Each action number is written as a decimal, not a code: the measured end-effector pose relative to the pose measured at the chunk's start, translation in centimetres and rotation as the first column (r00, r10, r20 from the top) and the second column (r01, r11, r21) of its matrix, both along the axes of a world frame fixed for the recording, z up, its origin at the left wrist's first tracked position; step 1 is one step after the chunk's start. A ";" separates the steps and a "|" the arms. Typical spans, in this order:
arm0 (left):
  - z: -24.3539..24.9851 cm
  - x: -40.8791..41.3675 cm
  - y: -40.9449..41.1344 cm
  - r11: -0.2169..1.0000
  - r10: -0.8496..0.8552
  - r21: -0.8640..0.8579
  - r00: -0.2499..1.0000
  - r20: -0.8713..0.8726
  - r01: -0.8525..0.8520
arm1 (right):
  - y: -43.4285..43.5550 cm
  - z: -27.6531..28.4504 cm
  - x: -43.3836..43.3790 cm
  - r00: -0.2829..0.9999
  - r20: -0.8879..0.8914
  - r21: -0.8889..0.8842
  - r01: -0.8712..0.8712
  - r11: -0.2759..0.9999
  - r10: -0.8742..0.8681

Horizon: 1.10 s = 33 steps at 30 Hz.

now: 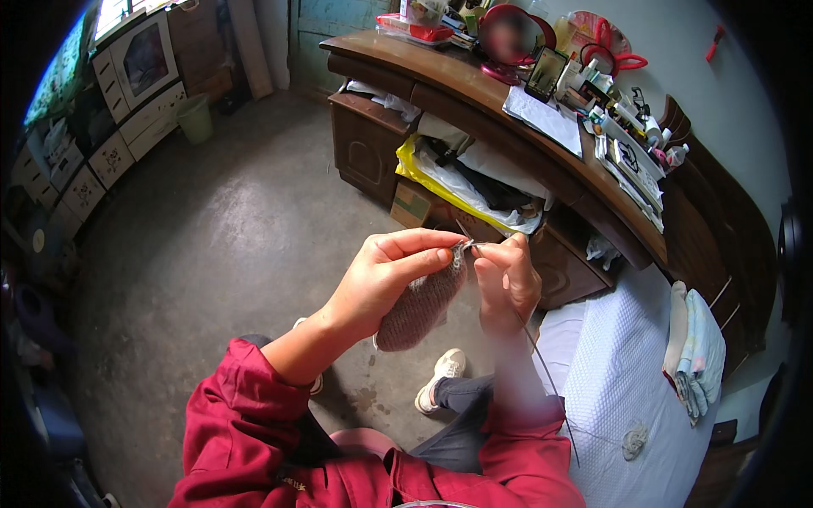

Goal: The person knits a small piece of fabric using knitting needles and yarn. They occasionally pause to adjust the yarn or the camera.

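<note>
A piece of grey-brown knitting [422,308] hangs below my left hand [387,273], whose thumb and fingers pinch its upper edge. My right hand [508,273] is closed around a thin knitting needle at the same edge, and the fingertips of both hands nearly meet there. Another needle tip [463,228] sticks up past the stitches. From under my right hand a long, thin dark needle or cable [547,368] curves down over my sleeve. A small ball of light yarn [634,441] lies on the white bed cover at the right, a strand running from it towards my right arm.
Ahead stands a dark wooden desk [483,79] with a round mirror, a phone, papers and bottles. Bags and a cardboard box [410,203] are beneath it. To the right is a bed [610,355] with folded cloths [698,349]. A green bin [195,119] stands by cabinets at the left.
</note>
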<state>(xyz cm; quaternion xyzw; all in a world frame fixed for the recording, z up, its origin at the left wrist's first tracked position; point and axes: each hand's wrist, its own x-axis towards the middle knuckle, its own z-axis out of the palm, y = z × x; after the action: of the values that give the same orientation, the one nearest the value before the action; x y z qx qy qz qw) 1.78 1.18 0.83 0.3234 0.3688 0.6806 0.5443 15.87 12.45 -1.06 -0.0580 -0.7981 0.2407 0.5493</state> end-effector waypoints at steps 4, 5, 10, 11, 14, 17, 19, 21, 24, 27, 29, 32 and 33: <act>-0.4 -0.2 0.2 0.998 -0.063 0.023 0.993 0.099 0.061 | -0.2 0.1 0.1 0.998 0.013 0.005 0.055 0.998 -0.055; -0.4 -0.3 0.2 0.997 -0.073 0.014 0.988 0.136 0.072 | -0.3 0.0 0.1 0.998 0.007 0.009 0.069 0.998 -0.069; -0.3 -0.2 0.2 0.999 -0.032 -0.004 0.983 0.181 0.033 | -0.2 0.7 0.4 0.990 0.058 0.129 0.117 0.985 -0.126; -0.3 -0.1 0.4 0.999 -0.030 -0.006 0.981 0.192 0.032 | -0.2 0.8 0.5 0.990 0.054 0.139 0.121 0.983 -0.129; -0.8 0.0 0.5 0.999 0.034 -0.022 0.989 0.144 -0.031 | -0.5 1.3 0.5 0.975 0.103 0.306 0.155 0.939 -0.195; -0.8 0.3 0.8 0.993 0.110 -0.055 0.993 0.043 -0.108 | -0.6 1.2 0.6 0.943 0.102 0.458 0.237 0.857 -0.316; -1.0 0.2 0.9 0.988 0.146 -0.047 0.989 -0.025 -0.147 | -1.0 1.8 0.6 0.923 0.149 0.464 0.251 0.850 -0.354; -1.1 0.0 0.9 0.984 0.178 -0.005 0.980 -0.089 -0.179 | -1.4 2.3 0.9 0.889 0.227 0.440 0.270 0.856 -0.397; -1.2 -0.1 0.9 0.989 0.141 -0.022 0.987 -0.077 -0.143 | -1.4 2.6 0.8 0.908 0.236 0.385 0.240 0.891 -0.346; -1.6 0.0 1.1 0.992 0.122 -0.034 0.992 -0.012 -0.122 | -1.0 2.2 0.7 0.933 0.222 0.345 0.196 0.918 -0.283; -1.8 0.0 1.1 0.994 0.108 -0.036 0.994 0.013 -0.108 | -0.9 2.1 0.8 0.933 0.225 0.339 0.194 0.921 -0.280; -1.7 0.3 1.1 0.996 0.079 -0.032 0.997 -0.001 -0.079 | -0.9 2.1 0.7 0.964 0.133 0.260 0.188 0.947 -0.228; -1.2 0.4 1.1 0.997 0.073 -0.010 0.997 -0.022 -0.073 | -0.7 2.1 0.8 0.979 0.113 0.179 0.146 0.973 -0.168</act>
<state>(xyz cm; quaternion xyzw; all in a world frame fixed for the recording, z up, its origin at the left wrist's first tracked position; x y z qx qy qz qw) 2.18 2.24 -0.36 0.3141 0.3897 0.6945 0.5169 16.66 11.71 1.02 -0.0894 -0.8420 0.1231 0.5176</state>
